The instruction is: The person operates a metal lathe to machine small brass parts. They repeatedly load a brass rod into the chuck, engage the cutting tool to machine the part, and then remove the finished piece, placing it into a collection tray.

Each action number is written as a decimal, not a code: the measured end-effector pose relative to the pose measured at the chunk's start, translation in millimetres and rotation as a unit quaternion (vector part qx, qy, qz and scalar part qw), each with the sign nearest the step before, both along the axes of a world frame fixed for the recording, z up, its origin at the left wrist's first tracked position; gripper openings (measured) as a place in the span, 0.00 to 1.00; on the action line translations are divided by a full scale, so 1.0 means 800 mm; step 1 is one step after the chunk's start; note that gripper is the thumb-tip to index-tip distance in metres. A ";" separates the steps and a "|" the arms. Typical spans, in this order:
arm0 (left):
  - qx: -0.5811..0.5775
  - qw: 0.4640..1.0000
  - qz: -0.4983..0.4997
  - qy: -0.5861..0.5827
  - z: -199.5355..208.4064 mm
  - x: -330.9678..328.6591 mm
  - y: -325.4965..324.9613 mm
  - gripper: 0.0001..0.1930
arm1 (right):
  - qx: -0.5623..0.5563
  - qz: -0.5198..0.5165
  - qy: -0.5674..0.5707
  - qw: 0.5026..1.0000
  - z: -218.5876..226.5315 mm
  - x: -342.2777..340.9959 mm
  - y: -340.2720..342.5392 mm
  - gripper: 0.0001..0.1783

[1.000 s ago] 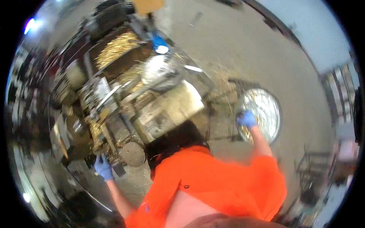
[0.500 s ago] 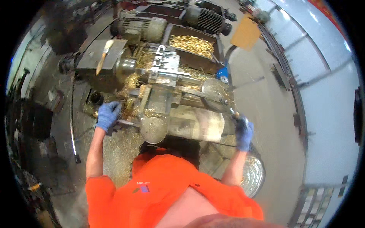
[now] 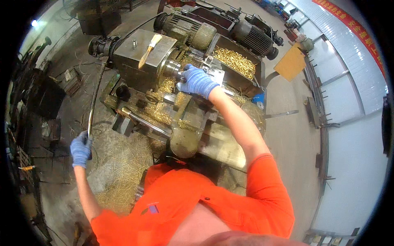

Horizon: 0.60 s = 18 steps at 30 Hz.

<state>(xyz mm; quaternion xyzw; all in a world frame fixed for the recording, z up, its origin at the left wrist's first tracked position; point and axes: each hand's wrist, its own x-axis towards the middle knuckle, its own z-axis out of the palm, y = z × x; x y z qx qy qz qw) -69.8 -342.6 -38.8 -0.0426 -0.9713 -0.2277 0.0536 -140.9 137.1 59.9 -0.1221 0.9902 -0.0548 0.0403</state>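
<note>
My left hand [image 3: 81,151], in a blue knit glove, is wrapped round the lower end of a long metal lever [image 3: 91,116] left of a small lathe. The lever hangs from the left end of the grey headstock [image 3: 137,55]. My right hand [image 3: 196,81], gloved alike, reaches across the machine to the front of the round chuck [image 3: 169,69]. Its fingers are closed there; anything in them is hidden. Behind the hand shows part of the metal tool block [image 3: 214,74]. Brass shavings [image 3: 162,114] cover the machine bed below.
A brush [image 3: 150,50] lies on the headstock. Behind the lathe, a metal tray [image 3: 257,84] holds many small brass pieces [image 3: 234,61]. Electric motors [image 3: 188,30] stand at the back. A metal bar handle [image 3: 283,114] sticks out on the right; shavings litter the floor at left.
My left hand has gone from the machine's front down and left onto the lever. My right hand has left the handle at the right and reached the chuck. The view has shifted.
</note>
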 end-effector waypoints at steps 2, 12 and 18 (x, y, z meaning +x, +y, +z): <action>-0.077 0.996 0.016 0.041 -0.032 0.011 0.011 0.14 | -0.015 0.017 0.013 1.000 -0.016 -0.013 0.002 0.25; 0.031 0.997 0.061 -0.029 -0.040 0.009 0.018 0.18 | -0.103 -0.066 -0.051 0.991 0.021 -0.025 -0.028 0.29; -0.138 0.984 0.111 -0.030 -0.029 -0.001 0.034 0.17 | -0.022 0.033 0.037 0.999 -0.011 -0.037 -0.018 0.29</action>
